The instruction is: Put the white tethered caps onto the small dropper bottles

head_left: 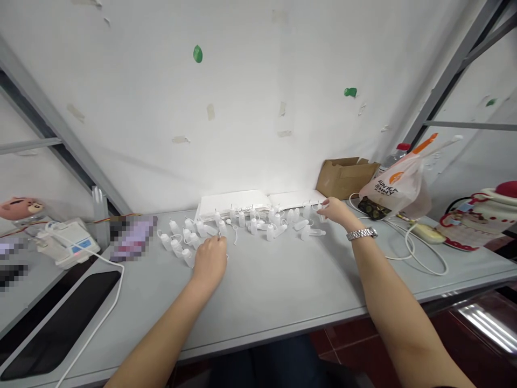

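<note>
Head view: the left hand (210,260) rests, fingers curled, on the little white bottles (242,226); I cannot tell if it pinches one. Right hand (334,210) touches their far end, grip unclear. A bump could tip standing bottles nearby.

Small white plastic dropper bottles (242,223), some upright, some toppled, lie scattered between and just beyond both hands' fingertips.
</note>
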The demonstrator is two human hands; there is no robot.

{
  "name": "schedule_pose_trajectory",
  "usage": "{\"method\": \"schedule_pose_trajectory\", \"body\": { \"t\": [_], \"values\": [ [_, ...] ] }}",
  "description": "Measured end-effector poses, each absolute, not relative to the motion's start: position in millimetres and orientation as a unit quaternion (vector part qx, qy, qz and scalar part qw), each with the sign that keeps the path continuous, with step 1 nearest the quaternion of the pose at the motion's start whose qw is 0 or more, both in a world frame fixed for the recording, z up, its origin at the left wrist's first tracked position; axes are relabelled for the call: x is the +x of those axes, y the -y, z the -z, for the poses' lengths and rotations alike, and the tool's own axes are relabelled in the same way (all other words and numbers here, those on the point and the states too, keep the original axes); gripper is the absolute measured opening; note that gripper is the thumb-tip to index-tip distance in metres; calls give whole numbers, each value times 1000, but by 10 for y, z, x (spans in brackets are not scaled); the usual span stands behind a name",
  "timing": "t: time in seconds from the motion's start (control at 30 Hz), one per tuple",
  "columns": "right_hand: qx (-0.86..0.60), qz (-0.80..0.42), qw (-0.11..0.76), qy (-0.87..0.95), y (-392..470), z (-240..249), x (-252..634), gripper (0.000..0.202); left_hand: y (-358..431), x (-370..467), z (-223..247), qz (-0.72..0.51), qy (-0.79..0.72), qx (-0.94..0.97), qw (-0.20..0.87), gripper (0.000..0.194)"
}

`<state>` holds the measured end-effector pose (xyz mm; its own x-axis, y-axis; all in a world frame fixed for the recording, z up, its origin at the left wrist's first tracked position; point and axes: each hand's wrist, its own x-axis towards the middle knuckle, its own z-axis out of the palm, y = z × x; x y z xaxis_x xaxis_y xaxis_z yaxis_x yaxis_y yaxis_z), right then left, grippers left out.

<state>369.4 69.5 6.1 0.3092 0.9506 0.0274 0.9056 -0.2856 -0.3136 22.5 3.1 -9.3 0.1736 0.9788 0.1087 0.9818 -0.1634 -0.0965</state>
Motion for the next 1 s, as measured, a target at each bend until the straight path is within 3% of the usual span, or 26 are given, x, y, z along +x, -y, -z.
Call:
{"method": "schedule_pose_trajectory", "body": {
  "t": [0.3, 0.43, 0.53, 0.6, 0.67, 0.77, 0.9, 1.0],
  "values": [
    [-781, -100, 167, 593, -742, 8, 3611, 15, -72, 219, 137, 29, 649, -753, 103, 27],
    [-784, -103, 177, 586, -641, -69, 3653, 40, -71, 234, 133, 37, 674, -728, 118, 29],
    [-779, -34, 259, 570, -548, -185, 3650, 61, -71, 243, 127, 48, 679, -723, 118, 33],
    [-739, 18, 352, 575, -517, -243, 3584, 55, -76, 244, 117, 65, 685, -716, 112, 33],
    [-689, 16, 387, 613, -520, -250, 3468, 38, -84, 240, 101, 83, 700, -702, 100, 39],
    [-645, -36, 325, 690, -574, -152, 3270, 22, -91, 238, 75, 86, 726, -678, 74, 42],
    [-654, -37, 248, 713, -663, 37, 3146, 26, -71, 250, 74, 68, 720, -687, 70, 26],
    [-664, -48, 232, 709, -707, 95, 3168, 26, -45, 251, 89, 54, 708, -701, 73, 26]
  ]
}}
